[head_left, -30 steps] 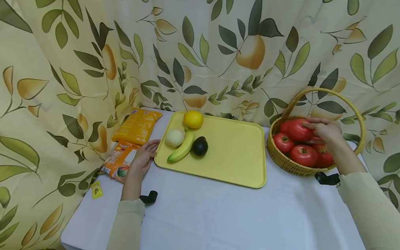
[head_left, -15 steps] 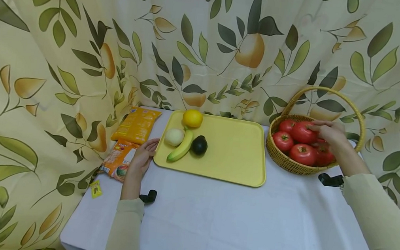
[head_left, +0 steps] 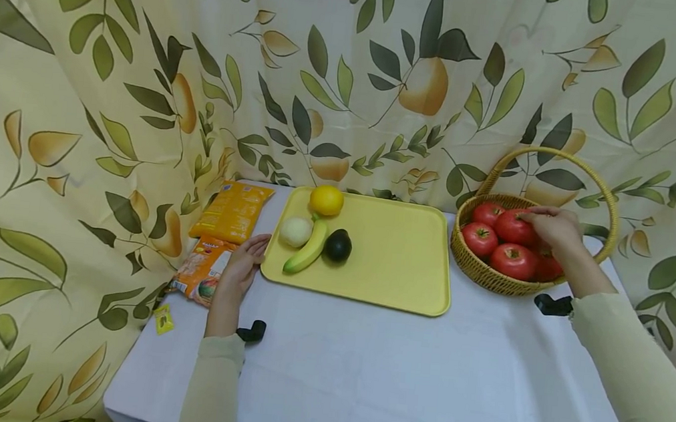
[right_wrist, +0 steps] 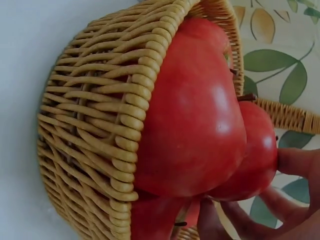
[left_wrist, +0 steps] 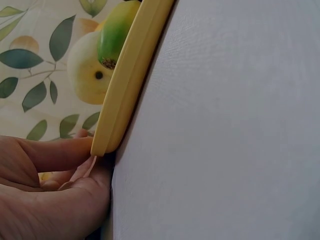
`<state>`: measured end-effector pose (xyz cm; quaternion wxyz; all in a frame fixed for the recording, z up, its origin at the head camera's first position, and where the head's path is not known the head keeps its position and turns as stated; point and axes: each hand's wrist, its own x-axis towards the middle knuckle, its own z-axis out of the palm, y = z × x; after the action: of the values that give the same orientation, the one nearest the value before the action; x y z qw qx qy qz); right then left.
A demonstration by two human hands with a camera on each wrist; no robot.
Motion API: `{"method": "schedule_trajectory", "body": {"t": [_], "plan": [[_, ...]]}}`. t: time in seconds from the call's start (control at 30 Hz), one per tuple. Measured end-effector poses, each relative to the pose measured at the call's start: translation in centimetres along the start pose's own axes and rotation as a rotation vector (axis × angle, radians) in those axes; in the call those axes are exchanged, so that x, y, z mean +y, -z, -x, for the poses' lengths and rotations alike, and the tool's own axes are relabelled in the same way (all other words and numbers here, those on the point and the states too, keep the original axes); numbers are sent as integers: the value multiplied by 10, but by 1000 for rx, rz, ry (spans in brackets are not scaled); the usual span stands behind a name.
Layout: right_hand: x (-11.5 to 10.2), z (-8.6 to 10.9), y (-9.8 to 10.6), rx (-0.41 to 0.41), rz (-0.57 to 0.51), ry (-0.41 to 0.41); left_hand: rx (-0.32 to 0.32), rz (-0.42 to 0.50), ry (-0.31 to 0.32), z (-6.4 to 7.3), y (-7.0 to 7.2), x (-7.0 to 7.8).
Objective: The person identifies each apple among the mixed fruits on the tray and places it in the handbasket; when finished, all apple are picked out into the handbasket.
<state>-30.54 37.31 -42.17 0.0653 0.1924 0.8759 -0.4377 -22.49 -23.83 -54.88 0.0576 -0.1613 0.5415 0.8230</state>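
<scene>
In the head view my right hand [head_left: 556,227] reaches into the wicker basket [head_left: 477,270] and grips a red apple [head_left: 513,227] on top of several others. The right wrist view shows its fingers [right_wrist: 287,205] curled round that apple [right_wrist: 257,155], a larger-looking red apple [right_wrist: 195,115] in front. My left hand [head_left: 240,266] is at the left edge of the yellow tray [head_left: 394,256]; in the left wrist view finger and thumb pinch the tray's corner [left_wrist: 112,127]. On the tray lie a lemon [head_left: 327,201], a pale round fruit [head_left: 296,232], a banana [head_left: 307,252] and a dark oval fruit [head_left: 337,246].
Two orange snack bags [head_left: 232,212] lie left of the tray, the nearer bag [head_left: 203,269] beside my left hand. A small yellow packet [head_left: 163,320] is near the table's left edge. The basket's tall handle [head_left: 608,188] arches over the apples. A patterned curtain [head_left: 368,140] hangs behind.
My right hand and the apple in it have shifted slightly right and down within the basket. The left hand stays at the tray's edge.
</scene>
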Motion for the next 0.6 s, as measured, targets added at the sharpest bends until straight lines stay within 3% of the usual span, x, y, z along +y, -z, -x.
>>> {"method": "schedule_trajectory", "body": {"t": [0.27, 0.43, 0.6], "plan": [[-3, 13, -9, 87, 74, 89, -9, 35, -3, -1, 0, 5], [-8, 24, -12, 173, 97, 138, 27, -88, -13, 3, -7, 10], [-12, 33, -13, 223, 111, 182, 26, -238, -49, 11, -14, 28]]}}
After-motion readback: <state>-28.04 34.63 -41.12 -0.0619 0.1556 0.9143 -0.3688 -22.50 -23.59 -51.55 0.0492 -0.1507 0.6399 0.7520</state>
